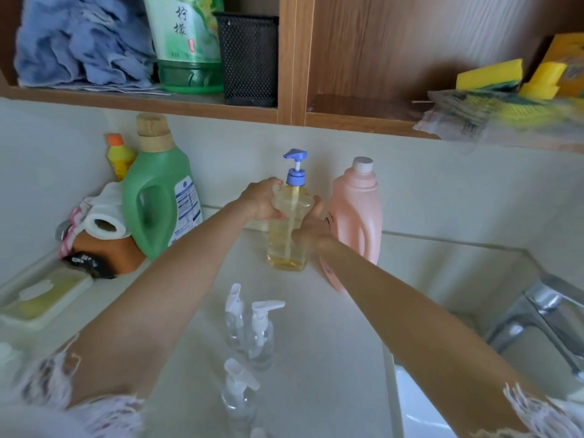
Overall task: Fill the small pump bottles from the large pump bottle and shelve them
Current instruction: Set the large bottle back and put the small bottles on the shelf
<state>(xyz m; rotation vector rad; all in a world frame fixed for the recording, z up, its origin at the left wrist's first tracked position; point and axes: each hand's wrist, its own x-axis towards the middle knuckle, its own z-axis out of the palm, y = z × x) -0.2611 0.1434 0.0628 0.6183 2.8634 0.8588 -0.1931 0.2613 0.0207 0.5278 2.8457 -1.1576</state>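
Green jug (159, 197) left, pink jug (358, 216) right — sponges (489, 74) shelved above.

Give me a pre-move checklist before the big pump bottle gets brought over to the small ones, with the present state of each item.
1. Both hands on the large pump bottle: ok; left hand and right hand hold its sides.
2. Blue pump head seated on the neck: ok, it looks seated.
3. Liquid to dispense: ok; yellow liquid shows through the clear body.
4. Small pump bottles upright and close by: ok; three stand on the counter.
5. Small bottles opened for filling: not ok; white pump tops are on.
6. Room beside the pink bottle: cannot tell; the right hand sits close against it.
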